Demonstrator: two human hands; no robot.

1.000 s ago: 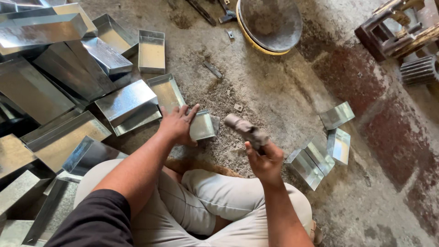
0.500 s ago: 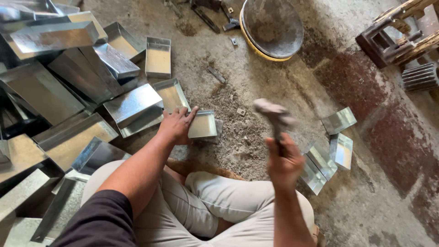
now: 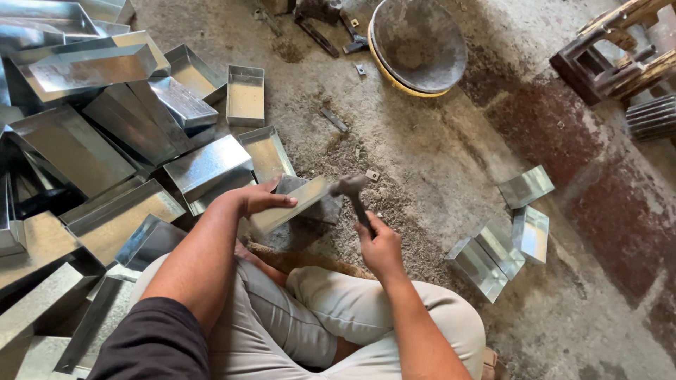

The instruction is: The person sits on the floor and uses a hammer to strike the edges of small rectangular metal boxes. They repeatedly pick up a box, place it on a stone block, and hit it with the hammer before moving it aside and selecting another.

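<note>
Under the left hand (image 3: 257, 200) a tray (image 3: 290, 204) half-hidden — right hand (image 3: 380, 246) grips hammer (image 3: 354, 193).

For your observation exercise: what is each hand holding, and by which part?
The right hand grips a hammer by its handle. The left hand presses a small metal tray along its upper edge.
</note>
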